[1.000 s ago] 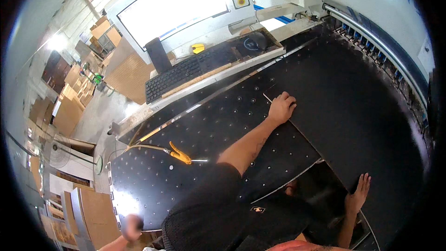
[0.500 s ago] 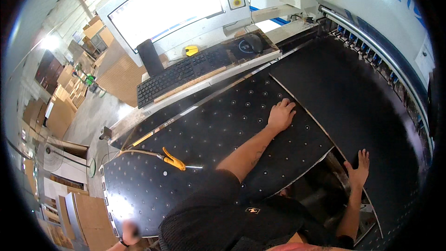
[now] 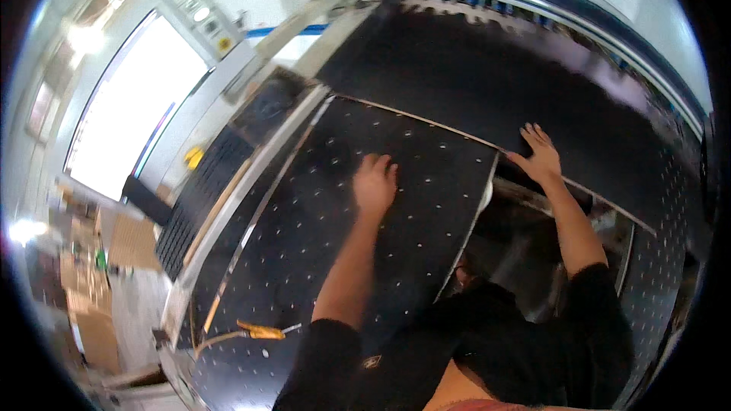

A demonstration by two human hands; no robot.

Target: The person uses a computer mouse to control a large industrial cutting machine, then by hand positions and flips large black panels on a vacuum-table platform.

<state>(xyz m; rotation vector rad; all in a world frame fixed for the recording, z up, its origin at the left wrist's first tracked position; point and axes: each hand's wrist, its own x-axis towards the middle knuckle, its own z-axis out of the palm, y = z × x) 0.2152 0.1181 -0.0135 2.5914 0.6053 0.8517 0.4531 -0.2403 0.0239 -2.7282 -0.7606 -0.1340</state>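
Observation:
My left hand (image 3: 374, 183) lies flat, palm down, on a large black perforated panel (image 3: 320, 236) that rests on the machine bed. My right hand (image 3: 539, 154) presses with spread fingers on the edge of a second, plain black sheet (image 3: 487, 76) further back, right at the seam where the two meet. Neither hand holds anything. Both sleeves are black. Between my arms an opening (image 3: 525, 243) in the bed shows metal parts below.
Orange-handled pliers (image 3: 260, 330) lie on the panel near its left front corner. A black keyboard (image 3: 202, 190) and a bright monitor (image 3: 129, 114) stand to the left, with a control box (image 3: 199, 17) above. A rail with connectors (image 3: 548, 15) runs along the back. Cardboard boxes stand at far left.
The view swung right and closer to the bed. My right hand moved up from the opening's lower edge onto the rear sheet's edge; my left hand stayed flat on the perforated panel.

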